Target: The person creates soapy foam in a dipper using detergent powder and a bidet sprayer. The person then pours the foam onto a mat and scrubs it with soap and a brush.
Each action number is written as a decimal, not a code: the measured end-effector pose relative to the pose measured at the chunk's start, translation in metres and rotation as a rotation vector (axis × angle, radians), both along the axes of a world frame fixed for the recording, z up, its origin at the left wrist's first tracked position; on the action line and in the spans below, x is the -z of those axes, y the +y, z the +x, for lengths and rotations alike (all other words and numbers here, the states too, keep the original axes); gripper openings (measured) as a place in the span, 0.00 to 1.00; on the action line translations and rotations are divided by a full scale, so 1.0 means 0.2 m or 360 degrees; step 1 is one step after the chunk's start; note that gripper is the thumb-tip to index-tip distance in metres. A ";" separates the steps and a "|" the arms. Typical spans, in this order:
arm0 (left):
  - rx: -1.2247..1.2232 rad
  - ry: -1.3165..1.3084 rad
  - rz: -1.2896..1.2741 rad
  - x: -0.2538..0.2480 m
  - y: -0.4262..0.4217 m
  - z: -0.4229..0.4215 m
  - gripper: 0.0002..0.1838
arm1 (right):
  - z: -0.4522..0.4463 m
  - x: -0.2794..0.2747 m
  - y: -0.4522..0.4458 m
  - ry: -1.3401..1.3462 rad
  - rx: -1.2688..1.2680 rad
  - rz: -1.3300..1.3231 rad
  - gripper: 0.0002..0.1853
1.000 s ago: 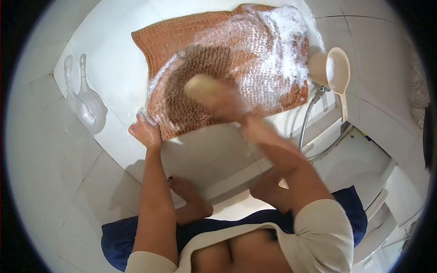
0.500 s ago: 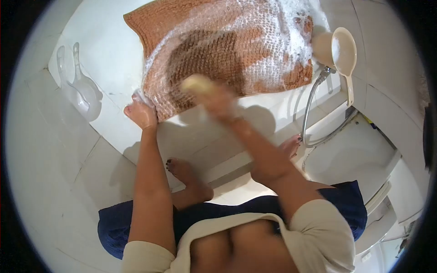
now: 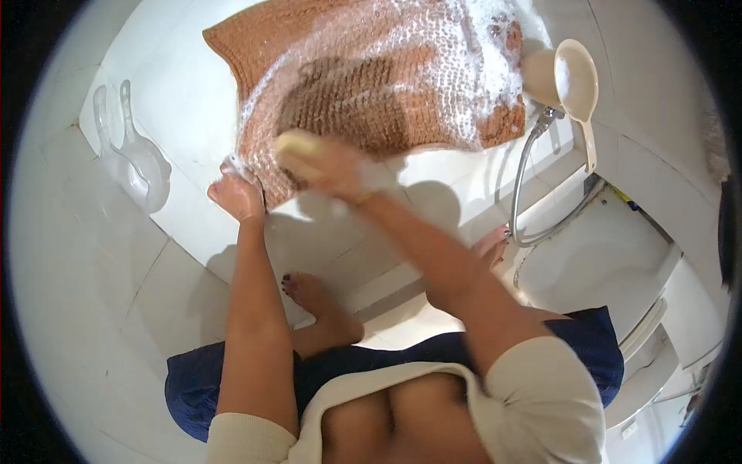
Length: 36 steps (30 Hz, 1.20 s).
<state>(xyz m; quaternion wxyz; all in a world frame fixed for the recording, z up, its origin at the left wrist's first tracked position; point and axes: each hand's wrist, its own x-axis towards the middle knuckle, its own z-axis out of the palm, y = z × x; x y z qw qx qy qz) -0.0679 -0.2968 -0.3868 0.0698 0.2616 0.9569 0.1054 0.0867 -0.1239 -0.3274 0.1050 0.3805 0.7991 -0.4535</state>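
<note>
A soapy orange-brown bath mat [image 3: 348,93] with a ribbed, tufted surface lies on the white tiled floor, its thickest foam on the right. My left hand [image 3: 238,195] is closed on the mat's near-left corner, with some suds at the fingers. In my right hand [image 3: 344,170], blurred by motion, is a pale yellow scrub brush [image 3: 301,153]; its bristles are hidden. The brush sits over the near-left part of the mat, slightly right of my left hand.
A clear plastic dipper [image 3: 147,174] stands at the left wall. At the right, a cream dipper [image 3: 580,81] with foam inside sits by a metal hose [image 3: 519,178]. My bare feet [image 3: 309,294] are on the near side, by a low step, with a toilet [image 3: 603,255] to the right.
My right hand and the brush have moved left across the mat, closer to my left hand. My left hand keeps its hold on the corner. The view has shifted slightly.
</note>
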 end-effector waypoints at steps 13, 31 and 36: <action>0.0119 0.0282 -0.0106 -0.06 0.10 0.03 0.18 | -0.24 -0.11 0.01 0.0627 0.0122 0.0217 0.16; 0.0137 0.0138 -0.0001 -0.13 0.13 0.01 0.11 | -0.60 -0.03 0.42 0.0771 -0.1108 0.0780 0.16; 0.0180 0.0163 0.0034 -0.12 0.15 0.02 0.10 | -0.69 -0.09 0.75 0.0138 -0.0357 0.0865 0.20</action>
